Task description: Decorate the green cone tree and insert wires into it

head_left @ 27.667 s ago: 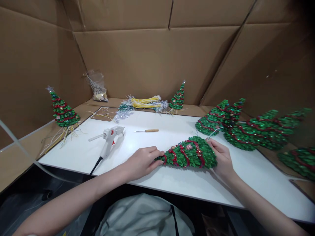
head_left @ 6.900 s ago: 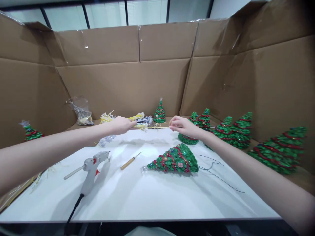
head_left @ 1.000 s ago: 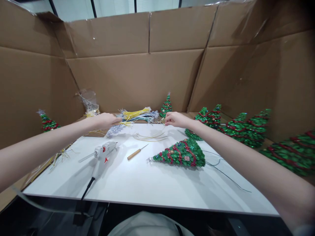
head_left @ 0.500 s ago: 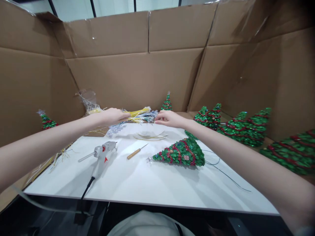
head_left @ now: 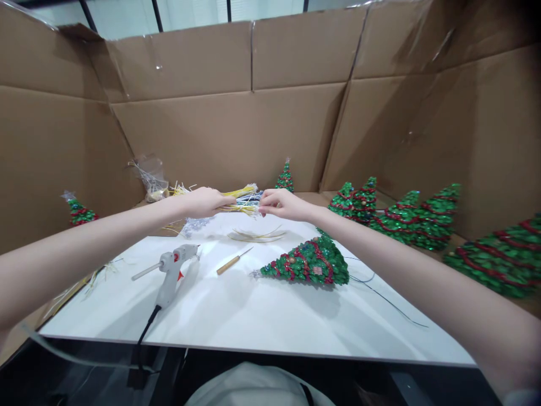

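Observation:
At the far side of the board, my left hand (head_left: 208, 201) is closed around a bundle of thin yellow, white and blue wires (head_left: 244, 193). The bundle's loose ends fan out toward my right hand (head_left: 284, 203), whose fingers are pinched together right at those ends. Whatever the right fingertips hold is too small to make out. A few loose curved wires (head_left: 257, 235) lie on the white board just in front of both hands. Closer to me, a small green Christmas tree (head_left: 310, 262) with red garland lies on its side, its tip pointing left.
A white glue gun (head_left: 171, 276) and a wooden-handled awl (head_left: 229, 264) rest on the white board (head_left: 236, 316). Several finished trees (head_left: 437, 217) stand at the right, another tree (head_left: 284, 176) at the back. Cardboard walls (head_left: 203, 132) enclose the area; a plastic bag (head_left: 152, 176) sits back left.
My left hand has shifted right with the wire bundle, and yellow wires now show at its lower edge. My right hand's fingers have drawn in closer to the wire ends.

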`<action>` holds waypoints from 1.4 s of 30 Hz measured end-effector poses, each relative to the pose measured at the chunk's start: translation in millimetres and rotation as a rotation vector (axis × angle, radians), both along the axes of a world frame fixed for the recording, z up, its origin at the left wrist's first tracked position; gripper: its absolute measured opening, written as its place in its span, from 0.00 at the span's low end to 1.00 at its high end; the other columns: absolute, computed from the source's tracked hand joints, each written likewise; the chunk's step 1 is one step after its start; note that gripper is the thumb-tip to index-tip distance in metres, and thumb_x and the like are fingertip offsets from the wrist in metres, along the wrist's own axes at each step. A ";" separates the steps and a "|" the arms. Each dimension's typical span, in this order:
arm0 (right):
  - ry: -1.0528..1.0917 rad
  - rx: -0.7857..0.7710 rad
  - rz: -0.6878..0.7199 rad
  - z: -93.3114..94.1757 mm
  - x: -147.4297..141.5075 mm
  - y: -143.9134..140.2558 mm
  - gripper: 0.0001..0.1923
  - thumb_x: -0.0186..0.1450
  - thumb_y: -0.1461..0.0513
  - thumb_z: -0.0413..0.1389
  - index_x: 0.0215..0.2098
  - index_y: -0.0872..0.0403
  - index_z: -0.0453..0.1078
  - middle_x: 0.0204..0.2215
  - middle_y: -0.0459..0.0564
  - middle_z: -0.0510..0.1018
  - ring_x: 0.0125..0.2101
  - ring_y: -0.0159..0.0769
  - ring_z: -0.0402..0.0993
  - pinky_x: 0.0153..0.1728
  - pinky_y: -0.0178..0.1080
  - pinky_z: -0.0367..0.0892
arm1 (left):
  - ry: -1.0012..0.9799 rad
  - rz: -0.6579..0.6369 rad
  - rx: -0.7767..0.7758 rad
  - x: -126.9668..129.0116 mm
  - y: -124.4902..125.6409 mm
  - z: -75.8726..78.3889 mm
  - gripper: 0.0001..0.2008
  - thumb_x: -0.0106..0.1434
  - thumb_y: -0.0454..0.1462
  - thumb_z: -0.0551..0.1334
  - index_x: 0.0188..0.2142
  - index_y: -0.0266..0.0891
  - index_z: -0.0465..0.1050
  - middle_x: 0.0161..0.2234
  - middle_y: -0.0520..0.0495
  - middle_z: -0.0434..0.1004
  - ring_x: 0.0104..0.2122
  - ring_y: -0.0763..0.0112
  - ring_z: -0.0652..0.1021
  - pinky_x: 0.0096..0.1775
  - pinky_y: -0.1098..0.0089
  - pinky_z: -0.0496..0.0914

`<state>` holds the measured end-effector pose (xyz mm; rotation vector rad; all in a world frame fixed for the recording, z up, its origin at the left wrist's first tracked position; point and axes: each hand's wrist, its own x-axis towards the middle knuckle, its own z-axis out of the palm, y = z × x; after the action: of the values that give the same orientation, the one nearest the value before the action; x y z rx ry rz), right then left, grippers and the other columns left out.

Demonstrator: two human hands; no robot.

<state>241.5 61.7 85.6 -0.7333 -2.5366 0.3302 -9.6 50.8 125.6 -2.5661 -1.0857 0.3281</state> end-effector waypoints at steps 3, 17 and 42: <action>0.006 -0.021 -0.004 0.1 5.5 1.2 0.15 0.63 0.57 0.51 0.25 0.57 0.73 0.31 0.50 0.69 0.28 0.29 0.64 0.30 0.35 0.60 | -0.013 0.015 -0.006 -2.0 -0.5 -0.4 0.17 0.65 0.45 0.45 0.50 0.48 0.62 0.36 0.47 0.75 0.29 0.69 0.73 0.27 0.73 0.60; -0.039 -0.080 -0.128 -16.2 57.0 22.6 0.19 0.61 0.52 0.51 0.26 0.57 0.74 0.33 0.51 0.69 0.27 0.30 0.65 0.28 0.35 0.61 | -0.014 0.163 -0.029 -39.7 14.0 -9.4 0.17 0.65 0.47 0.44 0.47 0.48 0.64 0.38 0.45 0.75 0.32 0.65 0.75 0.32 0.71 0.63; -0.209 -0.115 -0.213 -50.2 101.1 46.9 0.21 0.59 0.50 0.49 0.26 0.58 0.75 0.32 0.54 0.70 0.29 0.35 0.68 0.32 0.37 0.62 | 0.102 0.326 -0.019 -90.8 28.1 -12.1 0.19 0.64 0.47 0.46 0.49 0.44 0.64 0.37 0.40 0.75 0.33 0.63 0.75 0.32 0.71 0.64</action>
<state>342.6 108.6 35.4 -1.1256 -2.6155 0.3447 -100.3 78.8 113.5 -2.3542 -1.4669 0.5444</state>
